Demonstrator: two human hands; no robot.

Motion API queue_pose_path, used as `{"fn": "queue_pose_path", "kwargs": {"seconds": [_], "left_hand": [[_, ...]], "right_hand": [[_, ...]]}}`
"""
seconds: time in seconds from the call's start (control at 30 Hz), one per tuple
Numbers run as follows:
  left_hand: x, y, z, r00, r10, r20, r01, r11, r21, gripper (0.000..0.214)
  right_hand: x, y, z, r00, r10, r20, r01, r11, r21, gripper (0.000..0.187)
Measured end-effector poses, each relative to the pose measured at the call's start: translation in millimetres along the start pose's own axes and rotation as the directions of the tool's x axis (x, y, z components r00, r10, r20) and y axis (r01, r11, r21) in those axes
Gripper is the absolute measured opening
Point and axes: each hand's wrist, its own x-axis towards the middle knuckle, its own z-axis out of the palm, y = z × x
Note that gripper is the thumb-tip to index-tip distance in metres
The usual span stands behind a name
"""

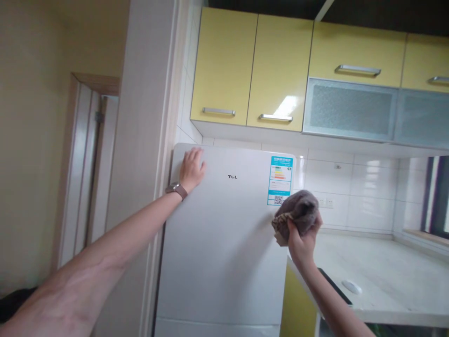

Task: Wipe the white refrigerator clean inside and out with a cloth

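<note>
A white refrigerator (224, 243) with a TCL logo stands upright in front of me. My left hand (192, 169), with a watch at the wrist, rests with fingers extended on the upper left of its door, near the top edge. In my right hand (303, 241) is a bunched grey-purple cleaning cloth (298, 210) with a patterned edge, gripped between thumb and fingers. The cloth is in front of the door's right edge, just below a blue and white energy label (280, 178). Whether it touches the door I cannot tell.
Yellow wall cabinets (224, 65) with metal handles hang above the refrigerator. To the right runs a white countertop (386, 276), with a white oval object (351, 286) and a dark flat panel on it. A pale door frame (140, 140) borders the refrigerator's left side.
</note>
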Motion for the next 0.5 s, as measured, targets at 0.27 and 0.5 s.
{"fn": "queue_pose_path", "kwargs": {"seconds": [0.27, 0.5], "left_hand": [[37.5, -48.0, 8.3, 0.999, 0.033, -0.01, -0.031, 0.981, 0.194, 0.051], [31.5, -51.6, 16.8, 0.996, 0.048, -0.071, -0.031, 0.975, 0.22, 0.054]], "right_hand": [[79.6, 2.1, 77.0, 0.738, -0.363, 0.569, 0.671, 0.488, -0.558, 0.08], [103.7, -35.8, 135.6, 0.687, -0.453, 0.568, 0.727, 0.451, -0.518, 0.081]]}}
